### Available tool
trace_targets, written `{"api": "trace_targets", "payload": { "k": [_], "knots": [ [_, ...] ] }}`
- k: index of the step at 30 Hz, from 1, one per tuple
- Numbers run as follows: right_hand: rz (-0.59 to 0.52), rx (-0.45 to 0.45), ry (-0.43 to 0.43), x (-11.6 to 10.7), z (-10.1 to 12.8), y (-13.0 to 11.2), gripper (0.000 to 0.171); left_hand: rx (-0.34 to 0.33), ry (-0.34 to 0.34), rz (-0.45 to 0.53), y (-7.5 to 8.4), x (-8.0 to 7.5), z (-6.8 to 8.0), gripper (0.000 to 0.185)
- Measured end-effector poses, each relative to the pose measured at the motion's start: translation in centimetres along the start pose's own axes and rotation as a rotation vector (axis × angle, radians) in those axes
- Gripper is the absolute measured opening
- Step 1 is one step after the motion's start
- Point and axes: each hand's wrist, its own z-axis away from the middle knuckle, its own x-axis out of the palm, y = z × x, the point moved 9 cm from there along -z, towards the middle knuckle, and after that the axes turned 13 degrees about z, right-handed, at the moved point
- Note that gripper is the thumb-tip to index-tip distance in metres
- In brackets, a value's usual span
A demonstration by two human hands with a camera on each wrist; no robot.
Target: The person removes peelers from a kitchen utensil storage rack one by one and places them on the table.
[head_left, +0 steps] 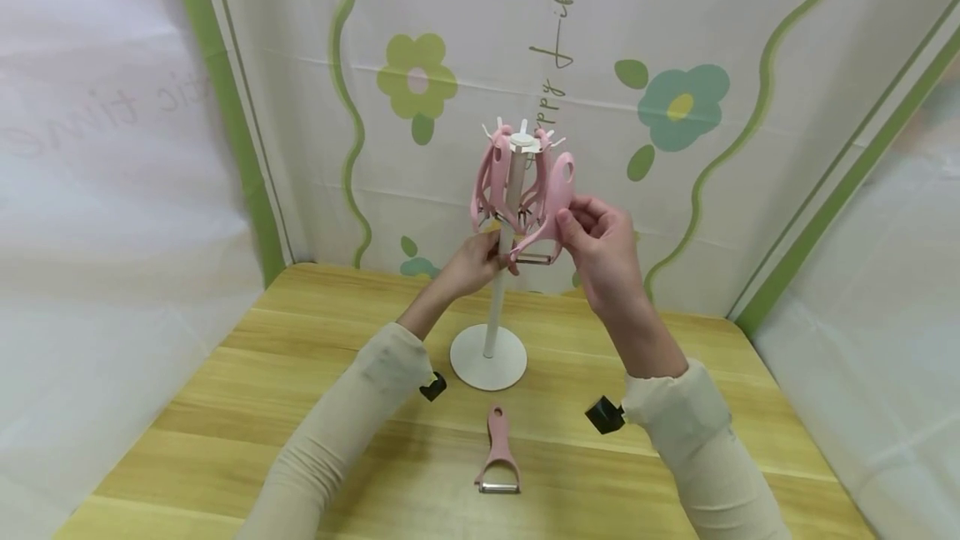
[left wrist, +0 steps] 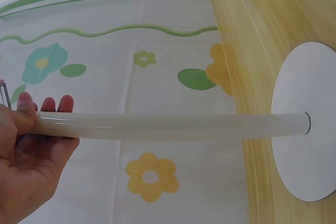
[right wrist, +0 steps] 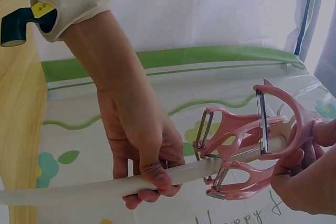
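A white stand with a round base (head_left: 480, 369) and a slim pole (left wrist: 184, 127) rises from the table. Several pink peelers (head_left: 495, 177) hang from the hooks at its top (head_left: 522, 140). My left hand (head_left: 476, 263) grips the pole just below them, thumb on one side and fingers on the other in the right wrist view. My right hand (head_left: 603, 248) pinches the handle of a pink peeler (head_left: 558, 190), blade end down, beside the hanging ones. Its handle hole is close to the hooks. Another pink peeler (head_left: 498, 448) lies on the table in front of the base.
The wooden table (head_left: 300, 357) holds the stand near its back edge. Behind hangs a white curtain (head_left: 480, 40) with flowers and green wavy lines, and more curtain closes off both sides. Black wrist cameras (head_left: 604, 415) stick out from the sleeves.
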Motion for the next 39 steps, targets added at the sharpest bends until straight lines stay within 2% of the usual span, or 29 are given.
{"api": "trace_targets", "payload": {
  "k": [7,14,39],
  "knots": [
    [0.042,0.051,-0.033,-0.3,1.8,1.5,0.021,0.041,-0.001,0.026,0.3,0.0,-0.1,0.011],
    [0.05,0.085,-0.06,-0.3,3.8,3.4,0.011,-0.003,0.005,0.022,-0.2,0.1,-0.2,0.009],
    [0.192,0.219,-0.126,-0.7,8.8,8.5,0.03,0.011,0.018,0.01,-0.2,-0.1,-0.2,0.011]
  ]
}}
